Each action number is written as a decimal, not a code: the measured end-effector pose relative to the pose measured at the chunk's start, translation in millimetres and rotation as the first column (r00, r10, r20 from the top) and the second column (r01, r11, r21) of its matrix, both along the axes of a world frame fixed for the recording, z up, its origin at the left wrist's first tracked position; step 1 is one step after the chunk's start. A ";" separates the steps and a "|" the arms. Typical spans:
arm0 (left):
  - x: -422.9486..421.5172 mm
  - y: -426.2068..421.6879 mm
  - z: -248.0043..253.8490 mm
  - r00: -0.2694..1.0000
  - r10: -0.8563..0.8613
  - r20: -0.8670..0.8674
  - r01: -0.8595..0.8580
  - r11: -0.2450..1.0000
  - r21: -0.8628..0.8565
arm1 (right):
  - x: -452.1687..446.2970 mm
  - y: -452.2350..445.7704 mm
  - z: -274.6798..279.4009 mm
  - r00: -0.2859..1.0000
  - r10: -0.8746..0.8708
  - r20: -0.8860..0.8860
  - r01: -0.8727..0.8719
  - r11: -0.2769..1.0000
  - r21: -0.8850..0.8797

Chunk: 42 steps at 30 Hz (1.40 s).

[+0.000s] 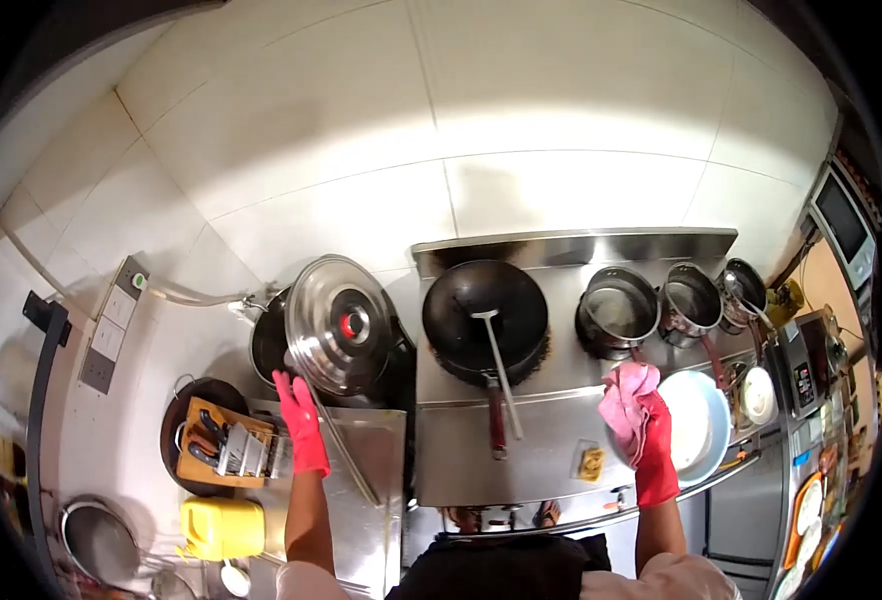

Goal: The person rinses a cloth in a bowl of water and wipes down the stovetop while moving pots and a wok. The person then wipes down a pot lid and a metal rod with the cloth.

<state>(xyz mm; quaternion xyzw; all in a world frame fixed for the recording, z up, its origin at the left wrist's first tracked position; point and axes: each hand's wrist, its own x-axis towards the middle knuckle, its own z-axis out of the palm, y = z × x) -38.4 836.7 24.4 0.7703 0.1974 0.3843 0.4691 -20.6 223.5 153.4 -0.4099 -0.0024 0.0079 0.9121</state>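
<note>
My left hand (304, 430), in a red rubber glove, is raised with its fingers stretched out and apart. Its fingertips are close to the lower rim of a steel lid (326, 300) tilted over a dark pot; I cannot tell whether they touch. A long metal handle (346, 450) slants down beside this hand. My right hand (657, 460), gloved in red too, is closed on a pink cloth (625, 400) over the stove's front. Just right of it sits a light blue basin (718, 400), and a small sponge-like yellow piece (591, 464) lies to its left.
A black wok (461, 300) with a spatula (501, 365) in it stands on the stove (461, 480). Several saucepans, such as this one (616, 305), line the right. A knife block (246, 455) and a yellow jug (221, 528) are at the left.
</note>
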 end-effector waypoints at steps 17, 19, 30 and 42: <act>-199.9 -360.2 38.7 0.949 -0.175 -0.262 0.102 0.958 -0.269 | -48.0 -219.9 -38.4 0.989 -0.013 -0.151 0.038 0.986 0.165; -207.0 -366.0 43.8 0.944 -0.210 -0.254 0.136 0.950 -0.280 | -55.6 -217.7 -41.8 0.980 -0.022 -0.197 0.049 0.990 0.132; -263.7 -391.6 -32.3 0.917 -0.307 -0.254 0.124 0.826 -0.550 | -95.2 -218.7 -5.1 0.952 0.294 0.085 -0.293 0.956 -0.034; -313.2 -420.6 -71.8 0.920 -0.231 -0.316 0.026 0.842 -0.539 | -100.3 -228.8 -20.2 0.965 0.191 -0.180 -0.227 0.952 -0.204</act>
